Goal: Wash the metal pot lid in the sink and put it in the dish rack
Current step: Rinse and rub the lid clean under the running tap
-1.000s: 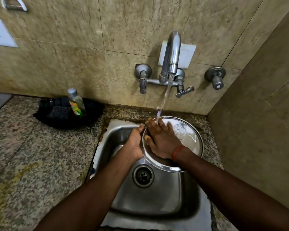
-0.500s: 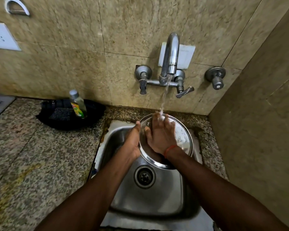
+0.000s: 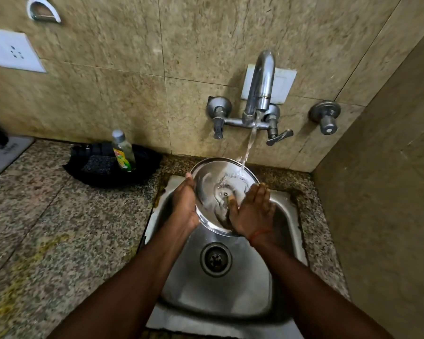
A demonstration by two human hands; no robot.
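The round metal pot lid (image 3: pixel 212 185) is held tilted over the steel sink (image 3: pixel 289 223), its inner face toward me. Water from the wall tap (image 3: pixel 261 86) falls onto its upper right part. My left hand (image 3: pixel 185 204) grips the lid's left rim. My right hand (image 3: pixel 251 211) lies flat with fingers together against the lid's lower right side, covering that edge. No dish rack is in view.
A black tray (image 3: pixel 147 165) with a dish soap bottle (image 3: pixel 123 150) and a dark scrubber (image 3: pixel 97 165) sits on the granite counter (image 3: pixel 47 228) left of the sink. The drain (image 3: pixel 216 259) is below the lid. Tiled walls close in behind and right.
The lid has shifted left and tilted more toward me. My right hand has slid from the lid's middle to its lower right edge, baring the wet inner face.
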